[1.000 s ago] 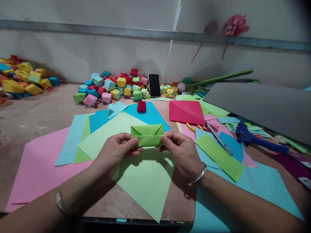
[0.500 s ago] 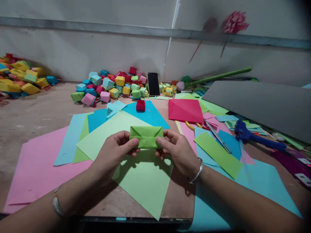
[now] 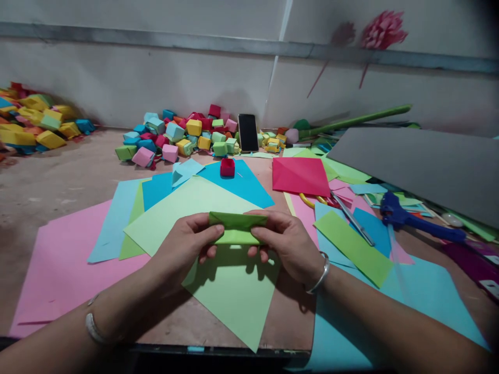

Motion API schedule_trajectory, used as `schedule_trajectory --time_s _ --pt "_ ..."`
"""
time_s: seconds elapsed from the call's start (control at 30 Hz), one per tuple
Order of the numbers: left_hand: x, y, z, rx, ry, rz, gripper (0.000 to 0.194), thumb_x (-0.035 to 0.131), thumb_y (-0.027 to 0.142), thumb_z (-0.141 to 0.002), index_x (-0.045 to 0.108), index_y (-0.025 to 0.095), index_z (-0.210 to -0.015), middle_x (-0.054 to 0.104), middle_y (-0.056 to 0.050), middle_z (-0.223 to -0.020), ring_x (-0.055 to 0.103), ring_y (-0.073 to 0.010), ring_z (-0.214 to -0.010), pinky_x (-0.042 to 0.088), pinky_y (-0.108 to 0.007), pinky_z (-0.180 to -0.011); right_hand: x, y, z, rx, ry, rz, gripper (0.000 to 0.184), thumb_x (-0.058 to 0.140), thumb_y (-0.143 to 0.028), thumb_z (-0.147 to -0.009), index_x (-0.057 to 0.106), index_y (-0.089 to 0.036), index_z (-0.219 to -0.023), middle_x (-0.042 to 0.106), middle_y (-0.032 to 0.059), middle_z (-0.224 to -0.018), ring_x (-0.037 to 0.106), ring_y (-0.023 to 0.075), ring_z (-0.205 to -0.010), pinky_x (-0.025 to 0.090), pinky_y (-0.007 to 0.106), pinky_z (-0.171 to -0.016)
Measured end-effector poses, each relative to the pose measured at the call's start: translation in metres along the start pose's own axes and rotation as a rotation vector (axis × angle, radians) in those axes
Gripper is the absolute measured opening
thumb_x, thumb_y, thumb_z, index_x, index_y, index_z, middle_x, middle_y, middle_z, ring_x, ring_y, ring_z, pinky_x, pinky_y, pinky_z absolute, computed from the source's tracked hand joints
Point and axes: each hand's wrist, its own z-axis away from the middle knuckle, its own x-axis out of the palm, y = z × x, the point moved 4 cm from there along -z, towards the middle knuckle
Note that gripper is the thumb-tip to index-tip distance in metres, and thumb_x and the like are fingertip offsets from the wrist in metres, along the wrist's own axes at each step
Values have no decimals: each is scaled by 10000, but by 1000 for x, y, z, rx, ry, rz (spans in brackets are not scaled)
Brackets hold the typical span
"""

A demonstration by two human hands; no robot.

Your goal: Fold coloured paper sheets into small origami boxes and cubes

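Note:
Between my two hands is a folded green paper [image 3: 237, 237], held above the light green sheets. My left hand [image 3: 187, 240] pinches its left end, thumb in front and fingers behind. At the right end, my right hand [image 3: 283, 240] grips it the same way. The paper bends along a lengthwise crease, its upper part tipped toward me. Under it lies a pale green sheet [image 3: 234, 306], shaded by my hands. Just beyond, a small open red paper box [image 3: 227, 168] sits on a blue sheet [image 3: 255, 187].
Folded paper cubes [image 3: 175, 132] are heaped by the wall, beside a leaning phone [image 3: 248, 133]. To the right lie a red paper [image 3: 300, 176], a green strip [image 3: 353, 248], a silver pen [image 3: 353, 219] and a blue glue gun [image 3: 421, 221]. Pink sheets [image 3: 70, 270] spread at left.
The green paper has tilted and bent along its crease, so its triangular folds show less. Both thumbs have moved inward onto its front. My hands have dropped slightly.

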Motion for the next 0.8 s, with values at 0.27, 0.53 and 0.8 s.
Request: schedule_trajectory --time_s 0.27,0.53,0.8 --pt "1 3 0 -6 -94 390 326 724 314 -767 704 162 -1055 532 16 -676 467 -36 -525 371 -110 -449 -2 0 -4 137 -82 -253 168 715 -162 -640 751 -149 -804 718 66 -589 636 102 -452 478 142 -434" --pt "16 8 16 309 -295 208 720 787 497 -677 511 275 -1304 471 -97 -1401 459 -295 -1235 440 -370 -941 32 -16 0 -59 -99 -49 210 635 -144 -731 757 -203 -892 739 44 -755 671 110 -588 556 215 -596" --pt "-14 25 6 391 23 31 108 571 214 -812 634 186 -895 657 -40 -993 555 -198 -954 396 -303 -811 50 -59 -4 -1002 -153 1009 303 464 -22 -806 713 -183 -867 701 98 -902 665 183 -806 551 309 -690"
